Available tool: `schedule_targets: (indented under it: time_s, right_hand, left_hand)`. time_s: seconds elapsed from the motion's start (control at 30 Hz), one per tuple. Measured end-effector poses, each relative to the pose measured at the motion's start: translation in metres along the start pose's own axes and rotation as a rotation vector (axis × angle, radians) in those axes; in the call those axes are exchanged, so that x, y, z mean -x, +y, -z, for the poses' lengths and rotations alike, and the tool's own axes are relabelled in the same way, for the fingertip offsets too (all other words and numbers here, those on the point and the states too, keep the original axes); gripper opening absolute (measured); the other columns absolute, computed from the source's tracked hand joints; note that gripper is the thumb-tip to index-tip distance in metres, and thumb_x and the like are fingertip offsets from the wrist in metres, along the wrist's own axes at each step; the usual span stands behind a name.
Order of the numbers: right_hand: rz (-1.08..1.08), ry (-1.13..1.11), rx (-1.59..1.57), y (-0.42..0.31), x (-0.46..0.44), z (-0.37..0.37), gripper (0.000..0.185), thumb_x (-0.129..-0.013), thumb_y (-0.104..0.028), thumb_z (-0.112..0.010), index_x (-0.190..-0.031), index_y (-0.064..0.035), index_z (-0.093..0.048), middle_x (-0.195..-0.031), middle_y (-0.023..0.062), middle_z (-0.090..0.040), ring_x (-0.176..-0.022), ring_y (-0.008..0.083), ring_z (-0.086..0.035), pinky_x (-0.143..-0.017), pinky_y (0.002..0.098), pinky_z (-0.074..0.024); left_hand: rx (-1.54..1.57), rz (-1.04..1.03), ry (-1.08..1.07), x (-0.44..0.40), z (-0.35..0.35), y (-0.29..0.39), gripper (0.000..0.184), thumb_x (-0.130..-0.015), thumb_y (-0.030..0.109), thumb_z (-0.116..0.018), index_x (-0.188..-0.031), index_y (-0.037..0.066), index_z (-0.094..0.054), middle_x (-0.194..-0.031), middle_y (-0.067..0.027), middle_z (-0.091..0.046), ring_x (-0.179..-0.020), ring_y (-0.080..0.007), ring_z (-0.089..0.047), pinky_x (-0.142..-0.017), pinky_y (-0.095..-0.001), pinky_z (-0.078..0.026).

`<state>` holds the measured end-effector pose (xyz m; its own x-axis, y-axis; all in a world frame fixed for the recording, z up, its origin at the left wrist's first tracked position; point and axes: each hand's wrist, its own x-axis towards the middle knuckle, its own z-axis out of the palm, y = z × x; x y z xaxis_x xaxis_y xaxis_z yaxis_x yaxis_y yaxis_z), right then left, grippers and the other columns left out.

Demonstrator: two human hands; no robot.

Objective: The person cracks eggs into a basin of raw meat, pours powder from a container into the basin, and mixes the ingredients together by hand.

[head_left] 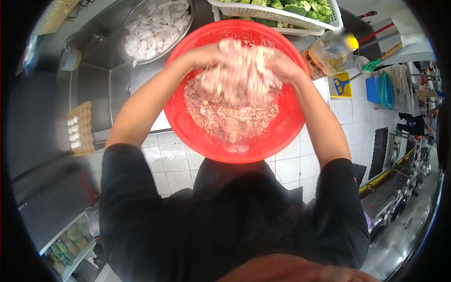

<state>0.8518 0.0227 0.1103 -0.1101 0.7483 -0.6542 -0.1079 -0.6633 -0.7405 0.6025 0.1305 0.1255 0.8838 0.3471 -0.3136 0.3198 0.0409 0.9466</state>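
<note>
A large red plastic basin (291, 124) holds a wet, pinkish mass of raw meat (230, 117) with pale yellowish bits mixed through it. My left hand (209, 55) grips the left side of a big clump of this meat, and my right hand (283, 67) grips its right side. Between them the clump is raised against the far part of the basin and smeared by motion. Most of my fingers are buried in the meat or blurred.
Left of the basin, a metal bowl (189, 23) holds pale, whitish strips beside a steel sink (96, 89). White baskets (277, 15) of broccoli stand behind. A yellow-capped plastic jug (324, 56) is close on the right. An egg tray (84, 127) lies far left.
</note>
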Motion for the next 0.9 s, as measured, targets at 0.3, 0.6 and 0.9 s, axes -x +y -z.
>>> schedule_targets:
  time_s: [0.3, 0.6, 0.9]
  right_hand:
    - [0.003, -0.632, 1.541, 0.05, 0.049, -0.093, 0.025, -0.072, -0.019, -0.065, -0.087, -0.0003, -0.07, -0.087, 0.0226, -0.068, -0.082, 0.0354, -0.067, -0.074, 0.0435, -0.0524]
    - [0.374, 0.18, 1.165, 0.038, 0.038, -0.062, 0.028, -0.074, -0.026, -0.065, -0.093, -0.0067, -0.072, -0.093, 0.0203, -0.069, -0.09, 0.0359, -0.067, -0.081, 0.0429, -0.0528]
    - [-0.065, -0.178, 1.16, 0.073, 0.033, -0.023, 0.035, -0.075, -0.027, -0.07, -0.101, -0.004, -0.068, -0.085, 0.0162, -0.069, -0.079, 0.0255, -0.068, -0.066, 0.0364, -0.0556]
  left_hand:
    - [-1.19, 0.131, -0.603, 0.043, -0.097, -0.027, 0.038, -0.072, 0.031, -0.07, -0.099, 0.005, -0.07, -0.094, -0.0196, -0.07, -0.089, -0.0342, -0.067, -0.08, -0.0425, -0.053]
    - [-0.809, 0.035, 0.297, 0.042, -0.086, -0.049, 0.041, -0.075, 0.011, -0.066, -0.115, 0.011, -0.064, -0.105, -0.021, -0.066, -0.1, -0.0375, -0.064, -0.087, -0.0458, -0.05]
    - [-0.848, 0.429, 0.498, 0.055, -0.045, -0.108, 0.072, -0.076, 0.043, -0.078, -0.133, 0.008, -0.053, -0.131, -0.0216, -0.055, -0.115, -0.034, -0.059, -0.098, -0.0436, -0.046]
